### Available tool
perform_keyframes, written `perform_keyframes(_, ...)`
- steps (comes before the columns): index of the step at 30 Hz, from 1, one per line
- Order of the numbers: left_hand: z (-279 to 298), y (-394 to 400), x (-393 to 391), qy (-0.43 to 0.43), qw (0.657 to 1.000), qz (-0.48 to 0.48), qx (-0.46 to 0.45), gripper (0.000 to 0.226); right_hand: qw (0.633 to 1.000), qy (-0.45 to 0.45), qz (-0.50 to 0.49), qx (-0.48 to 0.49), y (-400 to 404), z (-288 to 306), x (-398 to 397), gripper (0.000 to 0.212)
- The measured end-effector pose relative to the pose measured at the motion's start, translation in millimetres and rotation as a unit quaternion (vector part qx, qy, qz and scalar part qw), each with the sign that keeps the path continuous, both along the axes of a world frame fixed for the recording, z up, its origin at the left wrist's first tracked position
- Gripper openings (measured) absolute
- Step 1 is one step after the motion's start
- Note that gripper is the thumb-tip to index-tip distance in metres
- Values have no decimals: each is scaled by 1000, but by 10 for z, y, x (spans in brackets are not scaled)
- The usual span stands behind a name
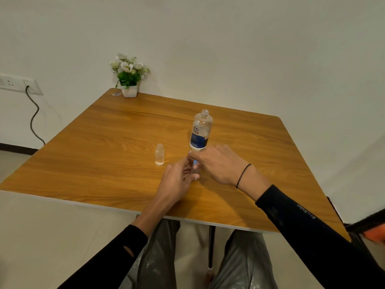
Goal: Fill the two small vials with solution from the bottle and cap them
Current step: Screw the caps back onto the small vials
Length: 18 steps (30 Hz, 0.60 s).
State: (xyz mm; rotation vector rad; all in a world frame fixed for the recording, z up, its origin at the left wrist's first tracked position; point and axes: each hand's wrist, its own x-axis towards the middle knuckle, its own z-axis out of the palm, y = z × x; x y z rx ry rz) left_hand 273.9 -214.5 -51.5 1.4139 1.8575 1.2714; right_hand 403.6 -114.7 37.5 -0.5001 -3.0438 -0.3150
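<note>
Both hands meet just in front of the bottle (pixel 201 130), and the relation that matters is vertical: the second vial (pixel 195 166) stands upright between them, its long axis pointing straight up, with the right hand (pixel 218 163) arched over its top and the left hand (pixel 179 178) wrapped around its lower body. The left fingers (pixel 187 166) are curled closed on the vial's clear side, steadying it on the surface (pixel 104 142); the right fingers (pixel 192 154) are pinched together over the neck, where a bit of pale blue shows, probably the cap, though too little is visible to be sure. Judging by this, the step in hand is seating or twisting that cap, a move that has to come down along the vial's axis, and the right hand is the one placed for it. The other vial (pixel 159 154) stands apart to the left, upright, small, round-shouldered and transparent, with a translucent top that looks already fitted and clear liquid inside. The bottle is a tall clear plastic cylinder with a white and dark blue label, its threaded mouth open and uncapped, standing just behind the right knuckles and close enough to be knocked. The surface is smooth wood-grain laminate with a pale edge; a small potted plant (pixel 129 78) in a white pot sits at the far corner.
</note>
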Motion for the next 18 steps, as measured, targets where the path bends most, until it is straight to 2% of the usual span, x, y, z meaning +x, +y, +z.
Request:
perform_keyframes(3,26,157,175,-17,999,-33,20,25,992,36,-72,-99,52,59,229,13)
perform_keyframes(5,135,378,340,-13,997,-39,60,25,974,99,-116,-167,201,143,421,14)
perform_keyframes(8,351,874,570,8,993,-56,105,17,953,203,-163,-152,633,215,679,14)
perform_keyframes(10,401,1244,667,12,995,-56,85,14,937,230,-211,-155,921,185,775,12)
perform_keyframes(14,252,1696,757,66,997,-36,-5,4,926,209,-259,-180,1257,-110,789,10)
perform_keyframes(18,156,1798,778,74,997,-23,-26,11,908,226,-285,-208,1352,-368,835,17)
